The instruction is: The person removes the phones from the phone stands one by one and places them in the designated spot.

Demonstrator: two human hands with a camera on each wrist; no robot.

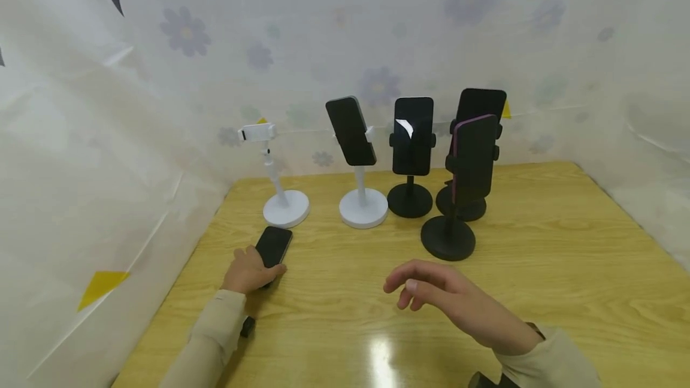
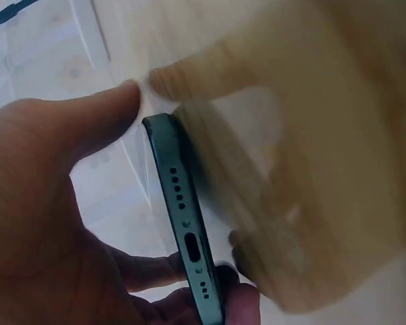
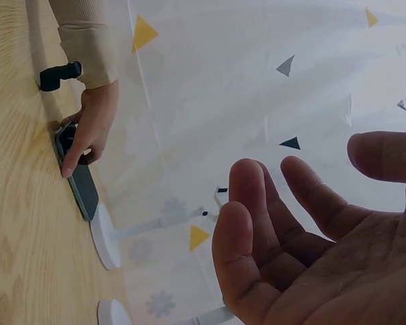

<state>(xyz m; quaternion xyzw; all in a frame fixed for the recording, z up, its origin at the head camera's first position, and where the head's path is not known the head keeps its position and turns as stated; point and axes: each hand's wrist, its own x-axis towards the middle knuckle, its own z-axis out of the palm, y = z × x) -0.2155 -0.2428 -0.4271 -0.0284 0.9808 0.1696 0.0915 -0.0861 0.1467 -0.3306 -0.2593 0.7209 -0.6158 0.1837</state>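
A dark smartphone (image 1: pixel 274 245) lies on the table at the left, in front of a white phone stand. My left hand (image 1: pixel 249 271) grips it by its near part, thumb at one long edge and fingers at the other. The left wrist view shows the phone's greenish end (image 2: pixel 188 230) with its charging port and speaker holes between thumb and fingers. Above the middle of the table hovers my right hand (image 1: pixel 450 301), loosely bent and holding nothing. Its relaxed fingers (image 3: pixel 247 203) show in the right wrist view.
The white stand (image 1: pixel 286 208) at the left has an unoccupied clamp. Beside it, another white stand (image 1: pixel 363 208) bears a dark phone (image 1: pixel 350 130). Further right, several black stands (image 1: pixel 447 238) hold phones. A patterned white sheet (image 1: pixel 323 47) hangs behind the wooden table (image 1: pixel 566 244).
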